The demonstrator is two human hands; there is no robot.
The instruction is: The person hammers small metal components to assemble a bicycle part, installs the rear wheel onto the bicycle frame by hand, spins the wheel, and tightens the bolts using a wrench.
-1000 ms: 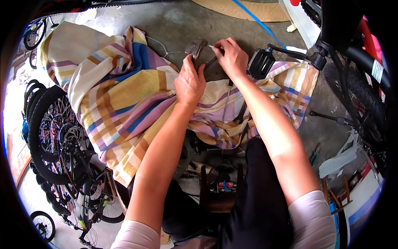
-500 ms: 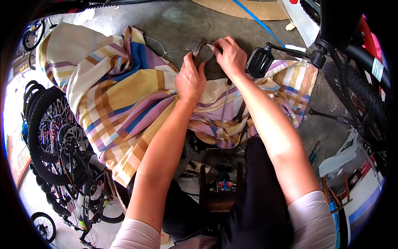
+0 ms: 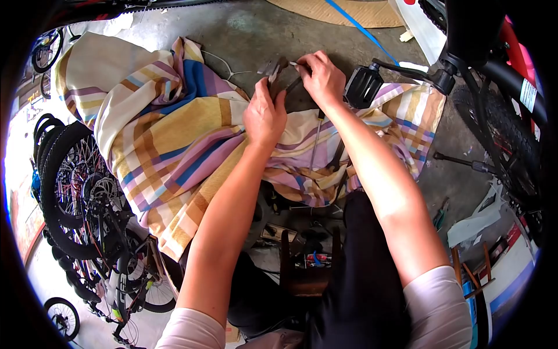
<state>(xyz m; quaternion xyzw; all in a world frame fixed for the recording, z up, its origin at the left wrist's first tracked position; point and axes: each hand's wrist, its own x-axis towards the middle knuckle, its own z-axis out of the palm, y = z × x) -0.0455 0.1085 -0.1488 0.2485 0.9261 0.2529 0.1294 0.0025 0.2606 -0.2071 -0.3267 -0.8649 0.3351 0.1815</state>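
Observation:
My left hand (image 3: 265,116) is closed round a worn metal tool that looks like pliers (image 3: 281,64), its head pointing away from me. A short distance to the right, my right hand (image 3: 323,81) pinches a small thin piece with a pale tip (image 3: 293,63). That tip is close to the head of the tool; whether they touch I cannot tell. Below both hands lies a crumpled plaid cloth (image 3: 174,125), spread over the floor. A screwdriver (image 3: 317,139) rests on the cloth between my forearms. Right of my right hand is a black bicycle pedal (image 3: 364,87).
Several bicycles with black tyres (image 3: 61,192) stand at the left. On the right is a bike's crank arm (image 3: 407,71) and a tyre (image 3: 494,119). A thin cable (image 3: 226,67), blue strap (image 3: 363,29) and cardboard (image 3: 349,13) lie on the concrete. Small tools sit near a wooden stool (image 3: 305,286).
My left hand has shifted and turned slightly, its fingers a little lower on the tool. My right hand stays almost in place.

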